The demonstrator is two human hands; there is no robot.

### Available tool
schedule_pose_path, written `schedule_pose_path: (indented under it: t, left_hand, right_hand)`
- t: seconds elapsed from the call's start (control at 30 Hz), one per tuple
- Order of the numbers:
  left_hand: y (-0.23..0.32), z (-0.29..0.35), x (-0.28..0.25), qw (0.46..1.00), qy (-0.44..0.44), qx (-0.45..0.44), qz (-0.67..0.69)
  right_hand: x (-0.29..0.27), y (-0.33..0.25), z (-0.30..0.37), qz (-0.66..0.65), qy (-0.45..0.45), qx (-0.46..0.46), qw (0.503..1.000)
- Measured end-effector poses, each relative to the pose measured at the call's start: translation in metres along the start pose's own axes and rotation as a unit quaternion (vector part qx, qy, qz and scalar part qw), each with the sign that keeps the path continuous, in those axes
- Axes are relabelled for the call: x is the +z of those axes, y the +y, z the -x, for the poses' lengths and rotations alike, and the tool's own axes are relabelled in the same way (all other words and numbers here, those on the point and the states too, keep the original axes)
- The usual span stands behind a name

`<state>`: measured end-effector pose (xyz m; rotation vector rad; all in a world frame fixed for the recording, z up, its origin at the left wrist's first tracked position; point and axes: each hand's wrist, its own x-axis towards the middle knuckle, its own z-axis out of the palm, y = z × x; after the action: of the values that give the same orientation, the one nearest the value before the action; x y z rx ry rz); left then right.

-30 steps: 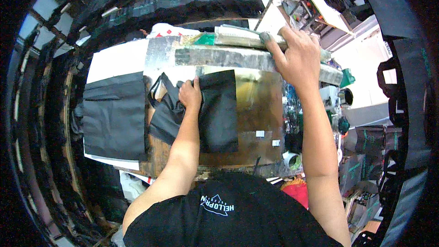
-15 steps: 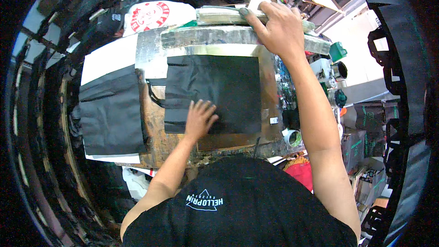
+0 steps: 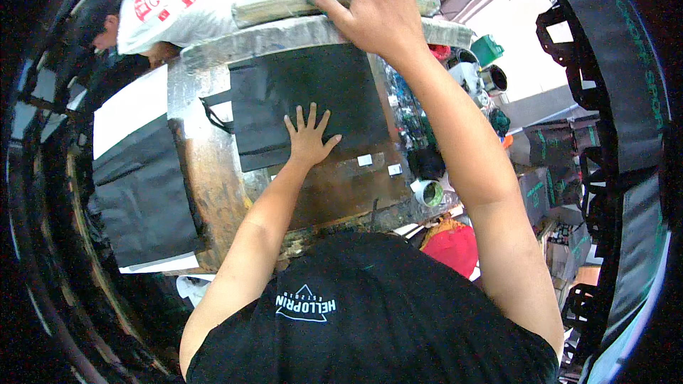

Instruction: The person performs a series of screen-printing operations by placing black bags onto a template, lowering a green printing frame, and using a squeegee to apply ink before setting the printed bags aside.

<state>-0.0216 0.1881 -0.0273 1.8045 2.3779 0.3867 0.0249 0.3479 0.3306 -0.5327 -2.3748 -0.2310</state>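
Note:
A black fabric bag (image 3: 267, 124) lies flat on the worn brown board of the work table, a dark handle loop (image 3: 219, 119) sticking out on its left. My left hand (image 3: 311, 139) rests palm down near the bag's lower edge, fingers spread. At the far side, my right hand (image 3: 380, 11) is closed over the top of a worn wooden frame bar (image 3: 277, 6), thumb on the near side. Just below that bar runs a second, grey, paint-stained bar (image 3: 263, 39). Left of the board, another black fabric piece (image 3: 146, 192) lies over white sheets (image 3: 135, 110).
Beyond the frame bends another person in a white shirt (image 3: 178, 11) with a red print. Small white tabs (image 3: 365, 160) sit on the board. Cups and pots (image 3: 492, 80) and a green container (image 3: 487, 50) stand at the right. Black bags hang along both sides.
The black bag has slid away from me, uncovering a white tab on the board. My left hand has moved forward and spread its fingers. More of the other person shows.

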Motion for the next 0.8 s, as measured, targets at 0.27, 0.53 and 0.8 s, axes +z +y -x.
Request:
schedule_pose_path:
  t: [0.27,0.53,0.8]
  left_hand:
    - [0.033,0.014,0.012,1.0,0.016,0.02,0.006]
    - [0.042,0.015,0.016,0.999,0.038,0.009,0.018]
    - [0.049,0.035,-0.097,0.918,0.047,-0.074,0.387]
  right_hand:
    - [-0.018,-0.004,-0.011,-0.075,-0.016,0.029,0.997]
    - [-0.018,-0.009,-0.011,-0.074,-0.017,0.041,0.996]
    - [-0.017,-0.008,-0.005,-0.04,-0.023,0.032,0.998]
